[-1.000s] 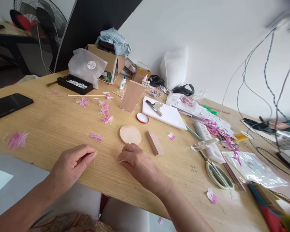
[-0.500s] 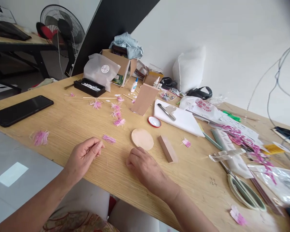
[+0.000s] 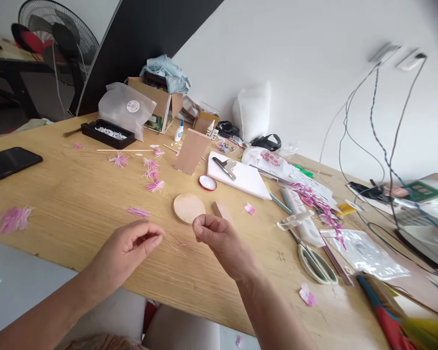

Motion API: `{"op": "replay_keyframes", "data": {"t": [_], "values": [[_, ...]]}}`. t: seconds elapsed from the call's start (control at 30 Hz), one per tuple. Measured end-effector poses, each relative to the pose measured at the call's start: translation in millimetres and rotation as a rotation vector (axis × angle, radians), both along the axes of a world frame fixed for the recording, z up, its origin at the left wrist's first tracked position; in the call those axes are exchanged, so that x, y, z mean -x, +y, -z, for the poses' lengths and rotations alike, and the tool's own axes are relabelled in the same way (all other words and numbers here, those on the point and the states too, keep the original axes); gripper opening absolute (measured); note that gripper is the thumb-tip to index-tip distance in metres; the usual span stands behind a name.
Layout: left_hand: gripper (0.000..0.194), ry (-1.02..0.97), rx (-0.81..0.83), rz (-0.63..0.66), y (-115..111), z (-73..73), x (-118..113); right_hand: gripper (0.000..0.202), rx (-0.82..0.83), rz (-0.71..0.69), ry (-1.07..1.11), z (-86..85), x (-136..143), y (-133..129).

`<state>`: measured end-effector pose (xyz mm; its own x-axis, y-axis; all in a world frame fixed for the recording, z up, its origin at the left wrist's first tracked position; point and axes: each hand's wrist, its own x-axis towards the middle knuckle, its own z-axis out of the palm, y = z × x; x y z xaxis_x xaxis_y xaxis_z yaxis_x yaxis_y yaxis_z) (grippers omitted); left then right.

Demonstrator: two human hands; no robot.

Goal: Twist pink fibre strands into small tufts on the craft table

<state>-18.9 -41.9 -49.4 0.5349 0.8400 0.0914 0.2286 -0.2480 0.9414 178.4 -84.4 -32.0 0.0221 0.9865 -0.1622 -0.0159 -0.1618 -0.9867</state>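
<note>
My left hand [image 3: 131, 250] is closed in a loose pinch above the table's front part, just below a small pink bundle of fringe [image 3: 138, 212]. Facing it, my right hand [image 3: 219, 238] pinches thumb against fingers, in front of the round wooden disc [image 3: 190, 208] and partly over a wooden block [image 3: 221, 210]. Fine, blurred pinkish strands [image 3: 182, 243] show between the two hands; whether either hand holds them I cannot make out. Several pink fringed tufts [image 3: 151, 171] lie farther back, and a larger one [image 3: 14, 219] lies at the left.
A phone [image 3: 10, 164] lies at the left, and a black tray [image 3: 107, 134] stands behind. A wooden board [image 3: 192, 151], red-rimmed lid [image 3: 208, 183] and large clip [image 3: 224, 167] are mid-table. Scissors [image 3: 317, 262], a clear bag [image 3: 365, 255] and cables crowd the right.
My right hand has lifted off the table and turned, its pinch now facing the left hand. The view has swung right, and fine strands show between the hands.
</note>
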Motion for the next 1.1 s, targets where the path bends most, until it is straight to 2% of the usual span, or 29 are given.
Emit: {"op": "replay_keyframes", "data": {"t": [0.17,0.3,0.4,0.53,0.63,0.73,0.8,0.87,0.93,1.1], "values": [[0.017,-0.064,0.164,0.104,-4,3.9,-33,0.027,0.062,0.081,0.207,-0.1,1,-6],[0.022,-0.168,0.219,0.178,-4,7.6,-49,0.027,-0.014,0.078,0.179,1.7,1,-11],[0.017,-0.203,0.298,0.227,-6,5.3,-54,0.027,-0.031,0.054,0.140,2.5,3,-13],[0.013,-0.214,0.420,0.215,-10,1.4,-56,0.023,-0.043,0.070,0.061,0.8,8,-14],[0.014,-0.211,0.465,0.158,-12,1.9,-55,0.023,-0.045,0.060,0.002,-0.7,8,-15],[0.017,-0.257,0.507,0.080,-12,3.3,-50,0.014,-0.118,0.094,-0.180,0.9,2,-16],[0.017,-0.322,0.551,0.028,-11,4.1,-45,0.004,-0.189,0.128,-0.434,3.9,-5,-16],[0.017,-0.399,0.605,-0.020,-10,5.4,-39,0.008,-0.213,0.091,-0.735,7.5,-9,-15],[0.016,-0.467,0.647,-0.051,-8,8.1,-33,0.015,-0.195,0.002,-0.948,10.7,-10,-14],[0.015,-0.542,0.662,-0.073,-5,17.9,-25,0.019,-0.163,-0.116,-1.071,14.6,-9,-7]]}}
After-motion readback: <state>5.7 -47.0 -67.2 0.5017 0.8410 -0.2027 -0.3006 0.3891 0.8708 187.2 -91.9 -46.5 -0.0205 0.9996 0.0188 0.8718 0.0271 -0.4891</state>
